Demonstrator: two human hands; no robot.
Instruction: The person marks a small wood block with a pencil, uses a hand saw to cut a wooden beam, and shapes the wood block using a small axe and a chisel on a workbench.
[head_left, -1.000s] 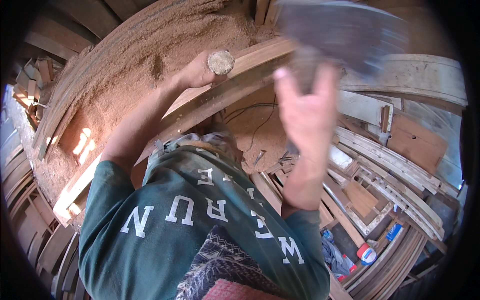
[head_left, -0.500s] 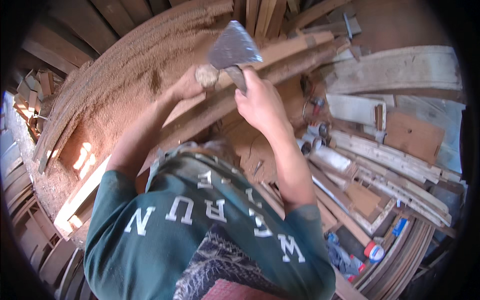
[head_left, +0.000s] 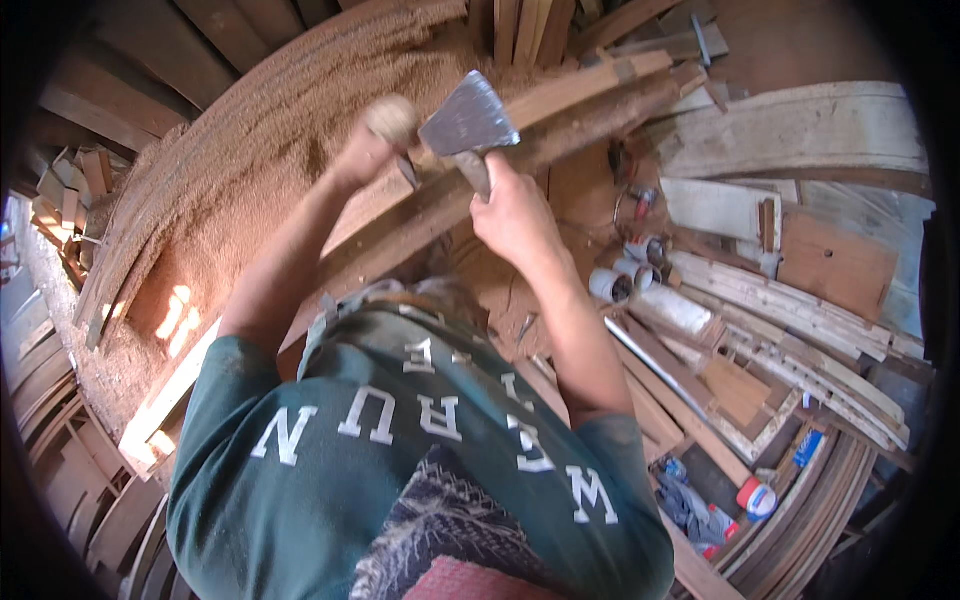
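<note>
My left hand (head_left: 362, 158) is closed around a wooden piece with a pale, round end (head_left: 392, 119); motion blurs it, and its far part is hidden. My right hand (head_left: 515, 215) grips the short wooden handle of a hand tool with a broad, flaring steel blade (head_left: 470, 118), perhaps an adze or hatchet. The blade is raised to the right of the round wood, with a small gap between them. Below both hands a long timber beam (head_left: 400, 228) runs slantwise from lower left to upper right.
Sawdust (head_left: 260, 180) covers the long curved planks at upper left. Boards and offcuts (head_left: 780, 290) lie to the right, near some small cans (head_left: 610, 284), a red-and-white roll (head_left: 757, 499) and a crumpled cloth (head_left: 690, 505). A large curved pale board (head_left: 800, 135) lies at far right.
My left hand has lifted the round wood up and to the left, away from the blade. The blade has dropped slightly in view, and its flat side has turned a little.
</note>
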